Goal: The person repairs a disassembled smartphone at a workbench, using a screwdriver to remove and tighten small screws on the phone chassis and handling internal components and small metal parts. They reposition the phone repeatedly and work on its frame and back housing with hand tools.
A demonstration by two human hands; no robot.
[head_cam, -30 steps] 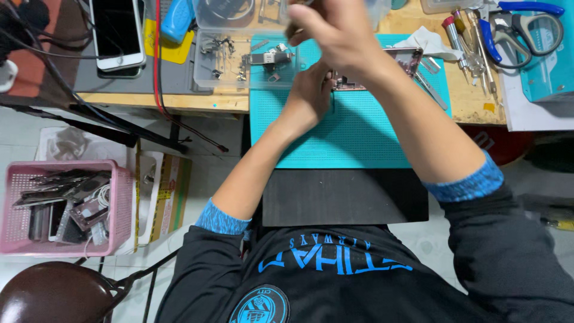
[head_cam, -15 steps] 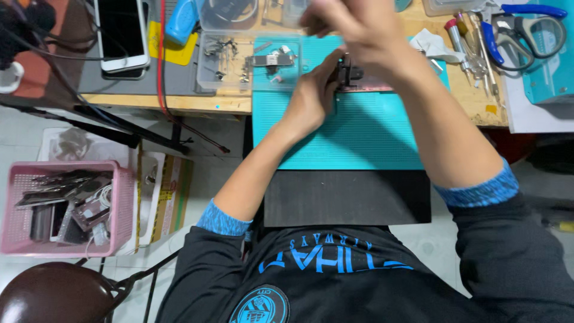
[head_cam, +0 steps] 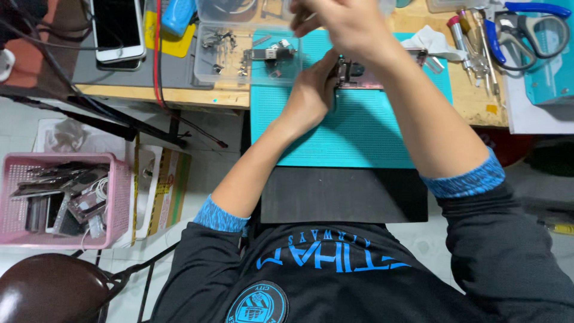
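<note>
From up here I see my left hand (head_cam: 308,98) resting on the teal mat (head_cam: 353,134), its fingers pressed against the left edge of a small dark phone part (head_cam: 353,75) that lies flat near the mat's far edge. Whether those fingers pinch the part or only steady it, I cannot tell; the hand covers the contact. My right hand (head_cam: 347,24) is raised above the part, blurred, the fingers bunched loosely together; I cannot tell whether they hold anything.

The mat sits on a wooden surface (head_cam: 227,96), and its near side meets a black panel (head_cam: 344,194) just in front of my chest. Left of the mat stands a clear plastic tray (head_cam: 239,60) with small metal pieces and a strip-like component inside. Further left lies a grey pad (head_cam: 113,75) bearing a white phone (head_cam: 118,30) face up, with a blue bottle (head_cam: 178,15) beside it on a yellow sheet. A red wire (head_cam: 158,54) runs down across the pad and off the surface's edge.

To the right of the mat are a crumpled white cloth (head_cam: 427,42), a row of screwdrivers (head_cam: 472,48) and blue-handled pliers (head_cam: 526,24).

Down on the floor to my left stands a pink basket (head_cam: 18,221) filled with old phone parts, next to a cardboard box (head_cam: 167,188) and a brown stool (head_cam: 51,290).
</note>
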